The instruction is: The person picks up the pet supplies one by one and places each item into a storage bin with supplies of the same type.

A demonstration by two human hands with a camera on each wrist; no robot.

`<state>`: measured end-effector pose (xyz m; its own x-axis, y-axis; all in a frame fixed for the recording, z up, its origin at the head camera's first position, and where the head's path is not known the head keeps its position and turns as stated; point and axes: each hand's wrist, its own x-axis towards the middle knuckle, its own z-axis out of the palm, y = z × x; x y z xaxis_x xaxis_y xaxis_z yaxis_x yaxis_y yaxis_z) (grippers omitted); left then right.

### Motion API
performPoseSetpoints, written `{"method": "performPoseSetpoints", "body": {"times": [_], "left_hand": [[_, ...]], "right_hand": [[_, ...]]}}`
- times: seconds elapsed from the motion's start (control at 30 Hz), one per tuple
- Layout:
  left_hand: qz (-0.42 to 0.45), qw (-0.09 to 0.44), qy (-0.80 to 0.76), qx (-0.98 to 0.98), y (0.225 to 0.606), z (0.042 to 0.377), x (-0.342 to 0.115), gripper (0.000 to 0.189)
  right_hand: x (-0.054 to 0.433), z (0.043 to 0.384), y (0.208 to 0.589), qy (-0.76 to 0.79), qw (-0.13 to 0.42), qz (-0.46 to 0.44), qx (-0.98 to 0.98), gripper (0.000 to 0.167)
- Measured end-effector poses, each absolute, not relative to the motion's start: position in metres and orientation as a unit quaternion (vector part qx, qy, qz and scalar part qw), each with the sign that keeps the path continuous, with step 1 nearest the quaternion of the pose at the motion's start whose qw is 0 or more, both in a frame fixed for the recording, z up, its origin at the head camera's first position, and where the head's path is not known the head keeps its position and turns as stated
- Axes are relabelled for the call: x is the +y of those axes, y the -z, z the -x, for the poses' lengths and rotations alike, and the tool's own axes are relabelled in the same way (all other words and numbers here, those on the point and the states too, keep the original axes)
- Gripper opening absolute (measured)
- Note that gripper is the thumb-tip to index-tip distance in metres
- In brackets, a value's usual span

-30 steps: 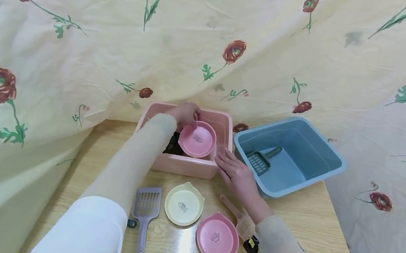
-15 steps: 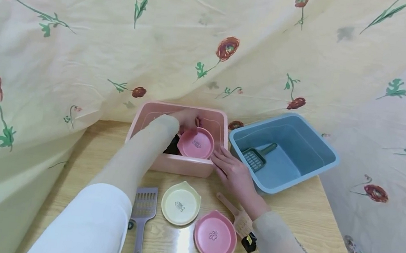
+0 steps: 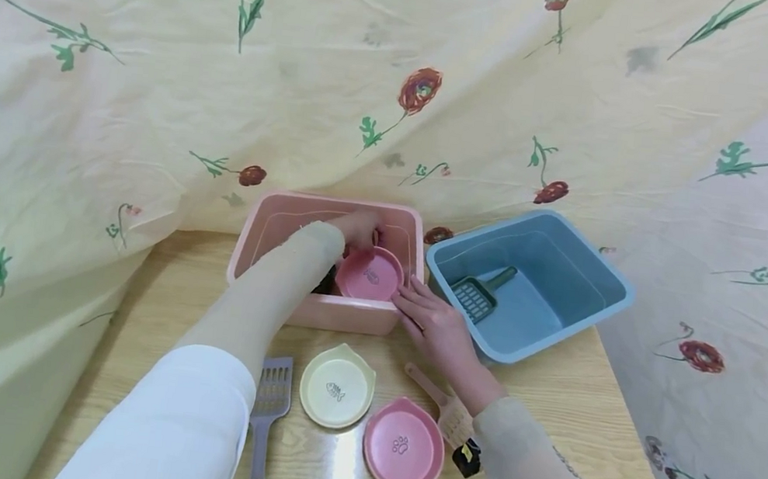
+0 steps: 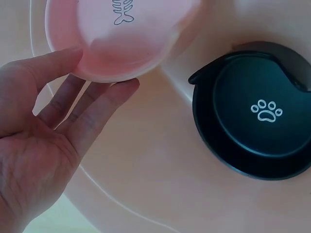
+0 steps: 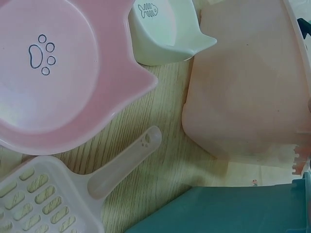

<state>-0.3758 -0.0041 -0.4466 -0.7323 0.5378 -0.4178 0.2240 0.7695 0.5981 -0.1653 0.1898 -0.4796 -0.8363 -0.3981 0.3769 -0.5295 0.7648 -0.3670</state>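
My left hand (image 3: 361, 229) reaches into the pink litter box (image 3: 341, 315) and pinches the rim of a pink pet bowl (image 3: 371, 277) with a fishbone print. In the left wrist view the thumb lies inside that bowl's rim, the other fingers beneath it. Beside it in the box sits a black bowl (image 4: 265, 107) with a white paw print, mostly hidden by my arm in the head view. My right hand (image 3: 439, 330), fingers extended, rests at the box's front right corner.
A blue litter box (image 3: 539, 303) holding a dark green scoop (image 3: 479, 296) stands to the right. In front lie a purple scoop (image 3: 271, 403), a cream bowl (image 3: 337, 391), a pink paw-print bowl (image 3: 403, 448) and a beige scoop (image 3: 452, 418). A floral cloth hangs behind.
My left hand has lowered the pink fishbone bowl deeper into the pink box. The right hand stays at the box's corner. The head view has shifted slightly.
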Motion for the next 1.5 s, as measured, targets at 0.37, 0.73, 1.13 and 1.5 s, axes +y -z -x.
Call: {"method": "performPoseSetpoints", "body": {"times": [0.37,0.73,1.13,1.5], "left_hand": [[-0.182,0.295,-0.247,0.905,0.454,0.377,0.0,0.033],[-0.183,0.328,-0.276,0.885,0.436,0.374,-0.021,0.041],[-0.258,0.269,-0.198,0.907,0.366,0.35,-0.068,0.047],[-0.289,0.21,-0.136,0.924,0.33,0.315,-0.126,0.051]], "right_hand": [[0.191,0.166,0.482,-0.237,0.138,-0.259,-0.926,0.044],[0.189,0.168,0.48,-0.235,0.139,-0.254,-0.928,0.044],[0.189,0.174,0.484,-0.228,0.168,-0.274,-0.919,0.041],[0.188,0.173,0.482,-0.223,0.178,-0.279,-0.917,0.041]]}}
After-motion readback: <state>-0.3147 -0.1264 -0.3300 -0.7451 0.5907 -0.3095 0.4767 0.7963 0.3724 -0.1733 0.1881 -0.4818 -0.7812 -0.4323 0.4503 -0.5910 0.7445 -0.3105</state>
